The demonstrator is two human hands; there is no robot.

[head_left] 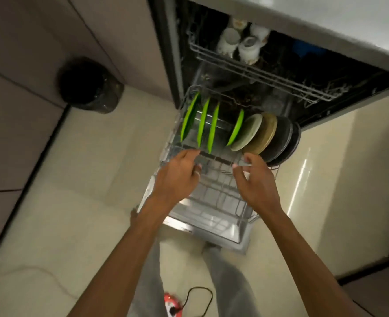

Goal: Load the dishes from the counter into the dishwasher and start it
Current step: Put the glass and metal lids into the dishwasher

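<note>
The lower rack and upper rack are thin grey wire with a dull coated look, and the door beneath shows a bright metal inner face. The green plates are smooth and glossy like plastic, the pale plate and tan plate have a softer sheen, the dark plates look matt, and the cups are white and glazed. The floor is polished cream tile, the bin wears a crinkled shiny black plastic bag, and the trousers are soft grey cloth.
</note>
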